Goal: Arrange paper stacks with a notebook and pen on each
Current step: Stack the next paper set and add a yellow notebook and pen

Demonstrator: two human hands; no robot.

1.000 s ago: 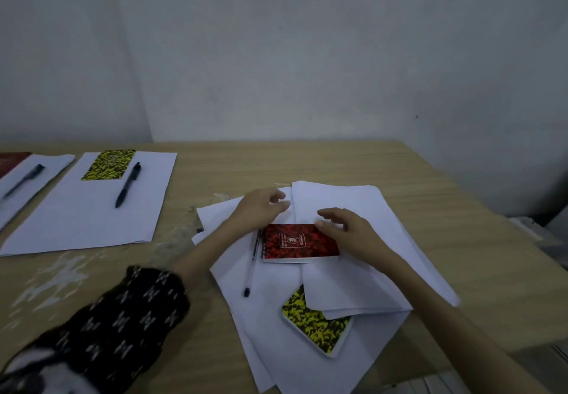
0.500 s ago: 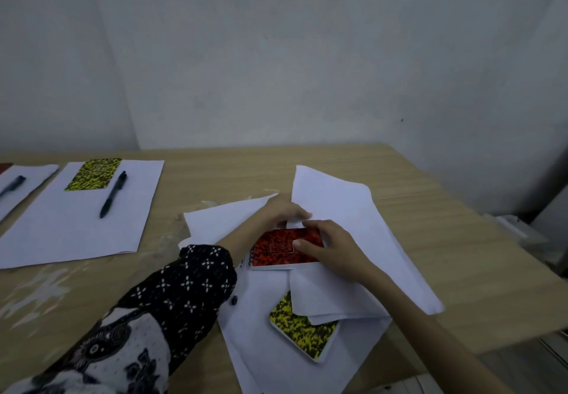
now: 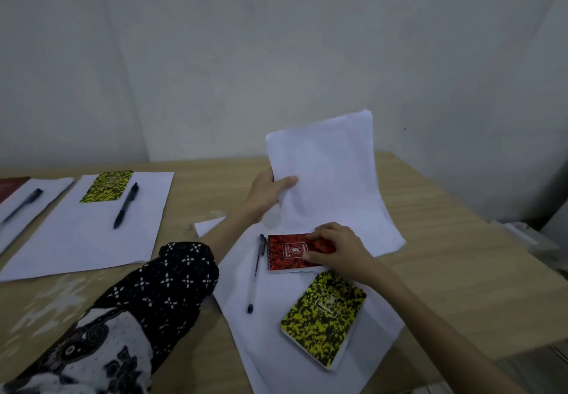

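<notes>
My left hand [image 3: 266, 191] grips the left edge of a white paper stack [image 3: 332, 184] and holds it lifted and curled above the table. My right hand [image 3: 336, 247] pinches the right end of a red spiral notebook [image 3: 289, 252] lying on loose white sheets [image 3: 276, 326]. A black pen [image 3: 256, 270] lies just left of the red notebook. A yellow-and-black notebook [image 3: 324, 316] lies on the same sheets, below my right hand.
On the left of the wooden table [image 3: 461, 270] lies a flat paper stack [image 3: 92, 227] with a yellow notebook [image 3: 107, 186] and a black pen [image 3: 126, 206]. Further left, another stack [image 3: 33, 197] holds a pen [image 3: 23, 206] and a red notebook [image 3: 12, 186]. The table's right edge is near.
My left hand has lifted the top paper stack up and back off the pile. The yellow notebook that it half covered now shows whole. My right hand stays on the red notebook.
</notes>
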